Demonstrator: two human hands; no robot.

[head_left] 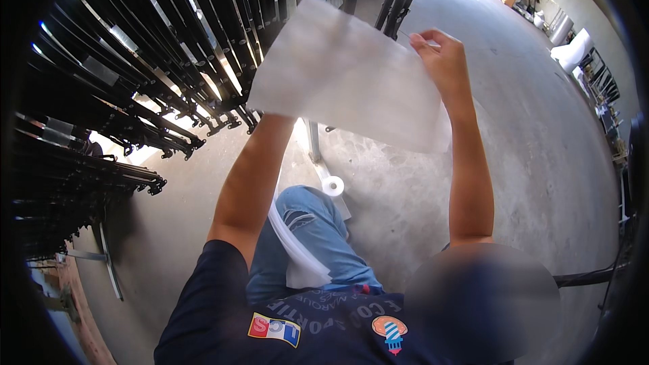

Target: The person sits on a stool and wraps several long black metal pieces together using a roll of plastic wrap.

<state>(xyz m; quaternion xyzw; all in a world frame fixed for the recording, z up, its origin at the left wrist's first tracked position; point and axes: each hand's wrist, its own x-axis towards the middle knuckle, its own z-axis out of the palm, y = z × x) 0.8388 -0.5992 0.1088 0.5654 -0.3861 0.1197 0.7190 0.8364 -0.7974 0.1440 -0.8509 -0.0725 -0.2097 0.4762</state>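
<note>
Right hand (441, 57) is up with thumb and fingertips drawn together right by the corner of a thin, whitish translucent rectangular sheet (345, 71), though I can't tell if it's really gripping it. Left hand is hidden behind that sheet, so no idea what it's doing; only the bare left forearm (250, 182) shows, going in under the edge. The sheet's in mid-air ahead of the body, also blocking part of the view.

Pretty tight on the left: a dense bank of long black bars (128, 47). Below the sheet there's a pale upright post (313, 138), with a small white roll (332, 186) near its foot, just past the ripped blue jeans (321, 223). A white strip of material (297, 257) lies over the lap. Grey concrete floor (534, 142) stretches off right, with a bulky white bundle (575, 51) by the far wall.
</note>
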